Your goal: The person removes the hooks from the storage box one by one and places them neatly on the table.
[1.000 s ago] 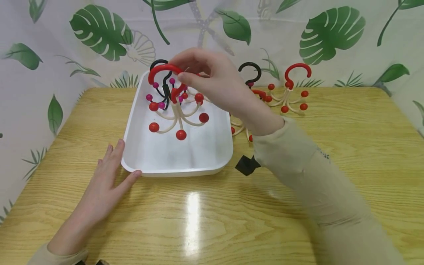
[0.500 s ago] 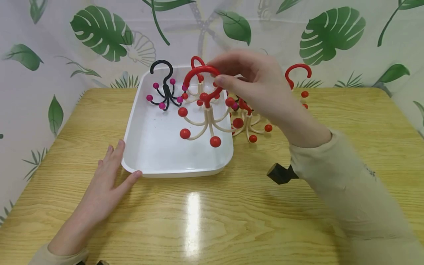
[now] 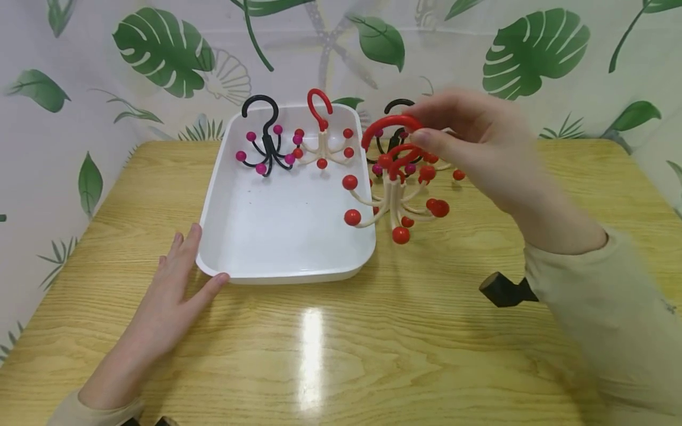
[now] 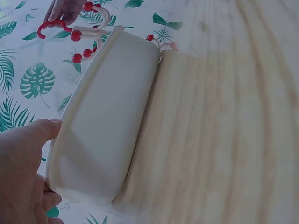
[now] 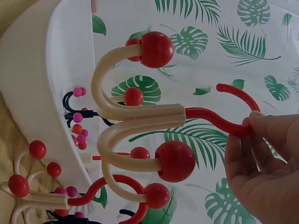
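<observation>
My right hand pinches the red hook of a cream multi-arm hanger with red ball tips. The hanger hangs upright over the right rim of a white tray, and the right wrist view shows thumb and fingertips on its hook. With fingers spread, my left hand touches the tray's near left corner, its thumb at the rim. Inside the tray stand a black hanger with pink balls and a red-and-cream hanger.
Right of the tray, a black hanger and red-and-cream ones stand on the wooden table, partly hidden behind the held hanger and right hand. A leaf-print cloth covers the wall behind.
My right hand has carried the red-and-cream hanger rightward, from above the middle of the tray to its right rim. The left hand and the tray have stayed put.
</observation>
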{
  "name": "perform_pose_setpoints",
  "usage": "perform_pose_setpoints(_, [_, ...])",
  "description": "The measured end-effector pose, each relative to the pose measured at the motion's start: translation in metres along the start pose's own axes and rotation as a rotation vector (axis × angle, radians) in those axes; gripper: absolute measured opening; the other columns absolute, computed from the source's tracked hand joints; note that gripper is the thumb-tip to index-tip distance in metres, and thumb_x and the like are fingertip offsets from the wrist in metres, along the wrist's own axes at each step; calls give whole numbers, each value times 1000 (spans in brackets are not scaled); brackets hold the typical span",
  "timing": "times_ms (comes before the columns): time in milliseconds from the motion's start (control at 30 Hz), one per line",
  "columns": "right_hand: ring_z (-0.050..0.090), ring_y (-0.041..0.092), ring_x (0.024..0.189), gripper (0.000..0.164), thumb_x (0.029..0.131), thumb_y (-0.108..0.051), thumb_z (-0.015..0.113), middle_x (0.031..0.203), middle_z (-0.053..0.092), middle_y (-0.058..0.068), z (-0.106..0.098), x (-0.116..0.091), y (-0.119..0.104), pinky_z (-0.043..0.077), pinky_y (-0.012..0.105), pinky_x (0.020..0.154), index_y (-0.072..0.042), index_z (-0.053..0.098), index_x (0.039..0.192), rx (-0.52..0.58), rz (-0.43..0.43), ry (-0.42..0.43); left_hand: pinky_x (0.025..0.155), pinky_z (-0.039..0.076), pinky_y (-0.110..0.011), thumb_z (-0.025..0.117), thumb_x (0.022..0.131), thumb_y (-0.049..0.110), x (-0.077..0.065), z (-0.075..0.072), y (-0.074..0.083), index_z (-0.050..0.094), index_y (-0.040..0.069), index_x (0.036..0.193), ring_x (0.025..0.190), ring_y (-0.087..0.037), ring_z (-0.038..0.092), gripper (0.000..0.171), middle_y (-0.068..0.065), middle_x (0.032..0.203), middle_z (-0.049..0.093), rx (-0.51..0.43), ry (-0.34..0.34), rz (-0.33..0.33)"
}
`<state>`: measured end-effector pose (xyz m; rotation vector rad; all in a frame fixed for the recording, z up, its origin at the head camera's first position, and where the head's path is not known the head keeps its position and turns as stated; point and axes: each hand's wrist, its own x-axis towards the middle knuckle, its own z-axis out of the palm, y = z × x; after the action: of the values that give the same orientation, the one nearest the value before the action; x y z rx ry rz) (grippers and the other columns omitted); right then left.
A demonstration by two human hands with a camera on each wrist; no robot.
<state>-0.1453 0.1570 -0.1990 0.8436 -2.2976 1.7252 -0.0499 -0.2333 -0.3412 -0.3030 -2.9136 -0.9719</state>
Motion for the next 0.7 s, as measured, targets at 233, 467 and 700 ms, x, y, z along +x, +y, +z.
perform_pose_setpoints(233, [64, 18, 85, 23, 89, 0, 64, 102, 66, 7, -16, -13, 4, 50, 17, 67, -3, 68, 111, -154, 52, 17, 112, -1, -57, 54, 97, 39, 0, 0, -1, 5, 11, 154, 144, -32, -2, 81, -12, 158, 9, -5, 0, 3])
perform_pose_setpoints(467, [62, 19, 80, 22, 88, 4, 64, 103, 63, 11, -33, -24, 16, 49, 18, 65, 2, 68, 110, -37, 69, 8, 112, -1, -57, 55, 96, 39, 0, 1, 0, 5, 11, 154, 144, -31, -2, 81, -9, 159, 8, -13, 0, 1])
perform_pose_setpoints(700, [60, 19, 83, 24, 89, 6, 61, 100, 64, 12, -55, -34, 26, 48, 18, 72, 6, 65, 113, -25, 88, 46, 112, -1, -58, 55, 96, 39, 0, 0, -1, 5, 11, 154, 144, -31, -2, 81, -9, 159, 8, -15, 1, 8])
